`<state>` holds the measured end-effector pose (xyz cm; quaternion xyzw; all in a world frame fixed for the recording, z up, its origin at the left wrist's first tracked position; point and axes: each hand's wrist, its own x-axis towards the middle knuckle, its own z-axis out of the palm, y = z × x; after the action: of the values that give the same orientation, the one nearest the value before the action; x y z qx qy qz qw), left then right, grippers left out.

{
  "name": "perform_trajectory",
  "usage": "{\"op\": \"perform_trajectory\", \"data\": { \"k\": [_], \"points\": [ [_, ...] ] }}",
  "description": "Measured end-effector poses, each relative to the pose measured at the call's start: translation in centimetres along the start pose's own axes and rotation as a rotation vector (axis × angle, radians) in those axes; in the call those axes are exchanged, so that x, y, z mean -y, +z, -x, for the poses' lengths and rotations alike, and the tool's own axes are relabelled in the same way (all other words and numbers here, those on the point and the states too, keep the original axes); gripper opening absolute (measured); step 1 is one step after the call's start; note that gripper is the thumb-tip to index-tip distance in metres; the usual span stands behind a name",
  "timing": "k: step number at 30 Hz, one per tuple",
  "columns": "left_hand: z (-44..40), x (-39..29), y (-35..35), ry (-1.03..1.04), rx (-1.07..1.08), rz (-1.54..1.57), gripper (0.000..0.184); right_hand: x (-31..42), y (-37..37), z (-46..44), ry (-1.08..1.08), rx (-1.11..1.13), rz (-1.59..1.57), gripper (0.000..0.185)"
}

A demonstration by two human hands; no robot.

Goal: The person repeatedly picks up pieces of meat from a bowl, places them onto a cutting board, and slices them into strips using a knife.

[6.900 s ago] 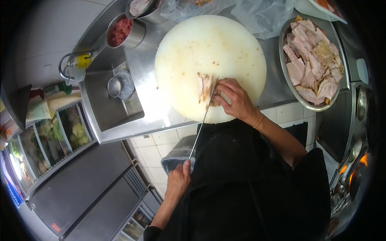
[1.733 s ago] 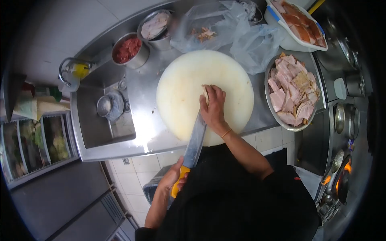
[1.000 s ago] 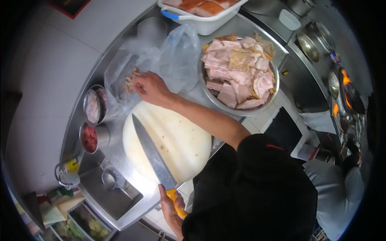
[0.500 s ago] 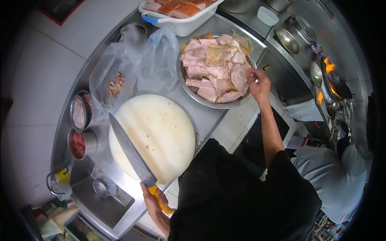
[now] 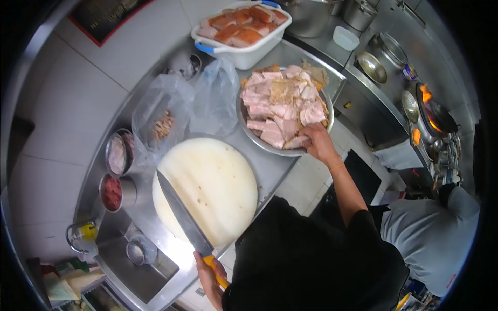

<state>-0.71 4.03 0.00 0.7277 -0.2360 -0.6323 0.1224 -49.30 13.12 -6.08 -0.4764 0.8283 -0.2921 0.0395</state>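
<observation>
Black short-sleeved top (image 5: pixel 363 249) — thin orange wristband (image 5: pixel 337 167) on the right

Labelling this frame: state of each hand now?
Left hand: closed on the knife.
Right hand: fingers at the meat in the bowl; can't tell if gripping.

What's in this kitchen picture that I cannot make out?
In the head view:
Silvery metal bowl: bottom hidden beneath pale pink meat slices.
Yellow knife handle: partly covered by the left hand.
Black, red-framed sign: cut off by the top edge.
Tan scraps: too small to identify.
</observation>
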Motion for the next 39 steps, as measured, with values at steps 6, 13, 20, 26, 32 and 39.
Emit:
{"op": "perform_trajectory", "data": {
  "k": [6,13,20,26,32,39],
  "points": [
    [-1.8,1.8,-2.5,-0.025,0.333,0.291,0.065,2.5,0.8,-1.4,-0.139,-0.083,-0.086,0.036],
    [0.6,0.2,-1.1,-0.003,0.034,-0.073,0.075,6.8,2.7,-6.3,-0.170,0.275,0.331,0.049],
    [0.3,2.3,-1.0,0.110,0.084,0.055,0.075,6.3,5.6,-7.7,-0.137,0.389,0.500,0.072],
    [0.0,3.3,-1.3,0.106,0.064,0.072,0.076,6.0,4.2,-9.2,-0.091,0.352,0.300,0.054],
    [1.4,3.5,-2.1,0.191,0.044,0.067,0.077,2.9,2.8,-11.0,-0.092,0.361,0.017,0.033],
    [1.8,3.8,-2.6,0.225,0.016,-0.042,0.078,16.6,2.9,-7.3,-0.315,0.143,-0.482,0.018]
  ]
}}
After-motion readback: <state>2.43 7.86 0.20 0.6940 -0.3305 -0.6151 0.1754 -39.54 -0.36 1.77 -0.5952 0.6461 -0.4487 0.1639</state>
